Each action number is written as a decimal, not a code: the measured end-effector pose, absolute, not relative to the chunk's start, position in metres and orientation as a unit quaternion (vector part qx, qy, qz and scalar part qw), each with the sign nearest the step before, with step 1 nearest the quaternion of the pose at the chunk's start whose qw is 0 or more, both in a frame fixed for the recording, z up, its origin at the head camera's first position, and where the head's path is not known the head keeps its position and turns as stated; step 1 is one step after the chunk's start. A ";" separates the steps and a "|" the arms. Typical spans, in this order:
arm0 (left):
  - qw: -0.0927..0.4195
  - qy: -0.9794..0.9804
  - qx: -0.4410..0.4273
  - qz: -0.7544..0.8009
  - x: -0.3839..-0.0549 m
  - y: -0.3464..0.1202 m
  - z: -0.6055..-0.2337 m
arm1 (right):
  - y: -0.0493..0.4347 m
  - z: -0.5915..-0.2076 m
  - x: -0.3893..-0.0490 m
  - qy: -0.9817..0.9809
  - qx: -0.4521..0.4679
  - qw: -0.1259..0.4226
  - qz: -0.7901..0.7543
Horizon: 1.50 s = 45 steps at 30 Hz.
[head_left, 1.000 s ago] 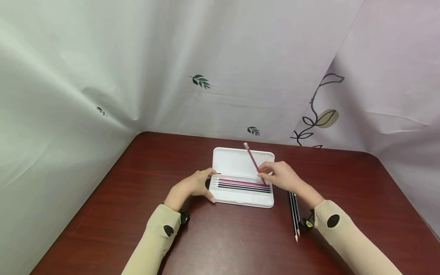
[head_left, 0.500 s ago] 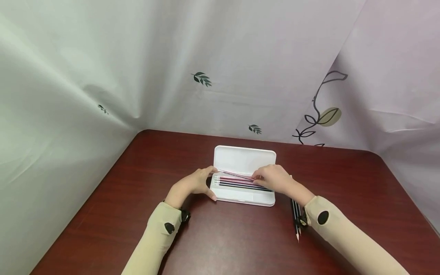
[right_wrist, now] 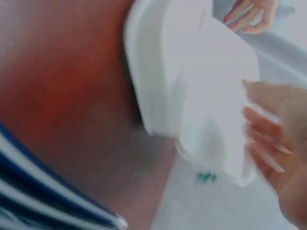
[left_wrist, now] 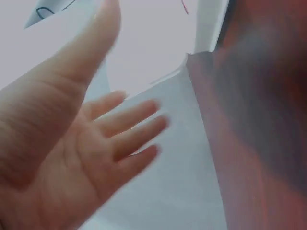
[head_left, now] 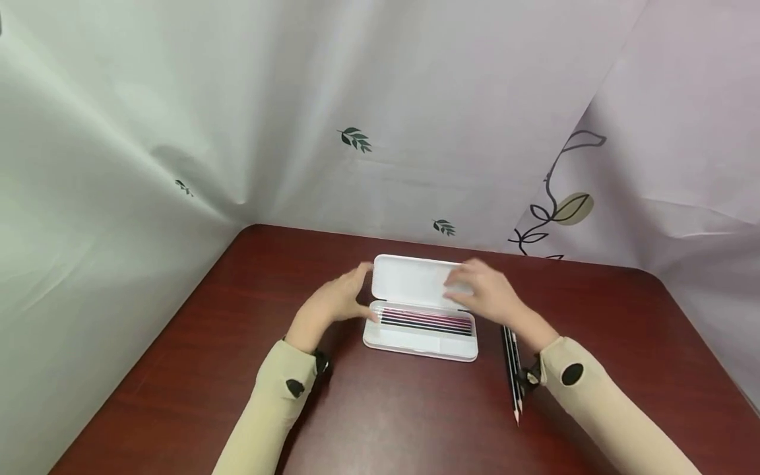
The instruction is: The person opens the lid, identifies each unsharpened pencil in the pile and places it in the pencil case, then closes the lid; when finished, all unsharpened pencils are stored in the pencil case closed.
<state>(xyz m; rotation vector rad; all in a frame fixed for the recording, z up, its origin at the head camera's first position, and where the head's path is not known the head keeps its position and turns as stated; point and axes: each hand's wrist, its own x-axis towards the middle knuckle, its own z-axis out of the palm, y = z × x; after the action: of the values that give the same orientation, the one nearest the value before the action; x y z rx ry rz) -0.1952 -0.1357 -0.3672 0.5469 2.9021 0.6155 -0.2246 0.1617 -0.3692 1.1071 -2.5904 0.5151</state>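
Observation:
A white pencil case [head_left: 420, 348] lies with its lid [head_left: 410, 278] folded back. Several red and dark pencils [head_left: 424, 320] lie side by side in it, white ends to the left. At the case's left end is my left hand [head_left: 332, 305], fingers spread and holding nothing; its thumb overlaps the tray's left edge in the head view, and I cannot tell if it touches. My right hand [head_left: 487, 290], blurred, hovers in front of the lid's right part. In the right wrist view its bent fingers [right_wrist: 268, 134] are apart with nothing between them.
Dark striped pencils [head_left: 512, 373] lie on the red-brown table [head_left: 380, 409] right of the case, partly under the right wrist. A pale cloth [head_left: 415, 132] with leaf prints hangs behind and at the sides.
My right hand laid a red pencil down into the case, let go of it and rose up toward the lid. My left hand lifted slightly off the case's left end.

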 end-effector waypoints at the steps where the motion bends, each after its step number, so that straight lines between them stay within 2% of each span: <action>1: 0.047 0.962 0.184 0.198 -0.201 -0.133 -0.365 | 0.164 -0.363 -0.229 -0.891 0.382 0.147 0.195; 3: 0.018 0.962 0.189 0.194 -0.216 -0.127 -0.360 | 0.167 -0.351 -0.239 -0.890 0.376 0.139 0.215; 6: -0.007 0.960 0.193 0.201 -0.240 -0.117 -0.356 | 0.167 -0.336 -0.253 -0.908 0.362 0.071 0.199; 9: 0.002 0.954 0.208 0.214 -0.257 -0.109 -0.354 | 0.164 -0.335 -0.264 -0.925 0.346 -0.011 0.157; 12: 0.014 0.946 0.235 0.223 -0.266 -0.104 -0.357 | 0.161 -0.341 -0.268 -0.930 0.334 -0.051 0.146; 19: -0.025 0.935 0.275 0.222 -0.256 -0.109 -0.359 | 0.157 -0.349 -0.256 -0.919 0.351 -0.003 0.177; 26: 0.004 0.936 0.334 0.112 -0.233 -0.106 -0.353 | 0.157 -0.360 -0.230 -0.902 0.386 0.038 0.190; 28: 0.010 0.936 0.344 0.079 -0.225 -0.103 -0.355 | 0.156 -0.363 -0.221 -0.905 0.383 0.035 0.185; 33: 0.025 0.936 0.347 0.057 -0.201 -0.100 -0.361 | 0.156 -0.371 -0.198 -0.908 0.369 -0.013 0.200; 36: 0.068 0.937 0.335 0.068 -0.187 -0.100 -0.366 | 0.156 -0.379 -0.189 -0.900 0.384 -0.038 0.200; 40: 0.158 0.932 0.318 0.075 -0.173 -0.103 -0.375 | 0.158 -0.391 -0.180 -0.887 0.412 -0.077 0.195; 45: 0.192 0.929 0.315 0.033 -0.166 -0.103 -0.394 | 0.159 -0.404 -0.169 -0.885 0.431 -0.081 0.155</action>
<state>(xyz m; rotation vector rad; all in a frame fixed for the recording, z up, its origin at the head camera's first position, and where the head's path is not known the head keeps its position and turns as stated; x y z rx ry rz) -0.1658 -0.1027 -0.3940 0.8843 2.6075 0.0921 -0.1690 0.1587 -0.4040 1.4277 -2.9351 0.5124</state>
